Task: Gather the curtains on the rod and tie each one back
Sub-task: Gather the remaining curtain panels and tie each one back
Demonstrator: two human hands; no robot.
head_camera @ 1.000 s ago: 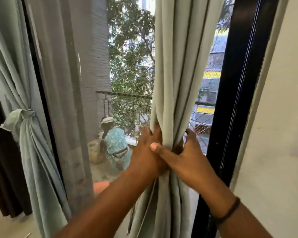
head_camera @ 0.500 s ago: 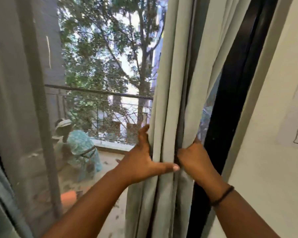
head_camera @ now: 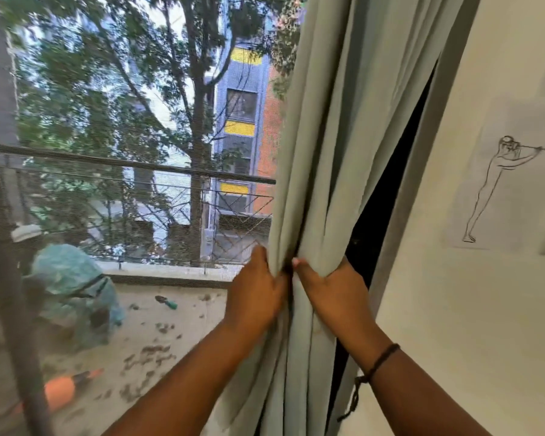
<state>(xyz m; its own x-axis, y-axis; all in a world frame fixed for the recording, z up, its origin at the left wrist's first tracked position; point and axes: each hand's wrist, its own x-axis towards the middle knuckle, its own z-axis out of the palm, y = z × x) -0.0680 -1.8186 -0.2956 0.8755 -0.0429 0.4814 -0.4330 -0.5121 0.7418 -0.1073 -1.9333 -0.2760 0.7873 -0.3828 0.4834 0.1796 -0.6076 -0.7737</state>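
A pale grey-green curtain (head_camera: 334, 127) hangs in folds at the right side of the window, bunched narrow at waist height. My left hand (head_camera: 255, 294) clasps the bunch from its left edge, fingers wrapped behind the cloth. My right hand (head_camera: 331, 291) grips it from the right, thumb across the front; a dark cord bracelet sits on that wrist. The two hands nearly touch around the gathered folds. The rod is out of view above, and no tie-back shows.
The black window frame (head_camera: 387, 196) runs just right of the curtain, then a cream wall (head_camera: 447, 309) with a pinned line drawing (head_camera: 504, 187). Left, through mesh, lies a balcony with a railing (head_camera: 132, 165) and a crouching person in teal (head_camera: 73, 281).
The view has swung right and closer; the tied left curtain has dropped out of sight. Both hands have carried the curtain toward the wall and squeezed its folds tighter together.
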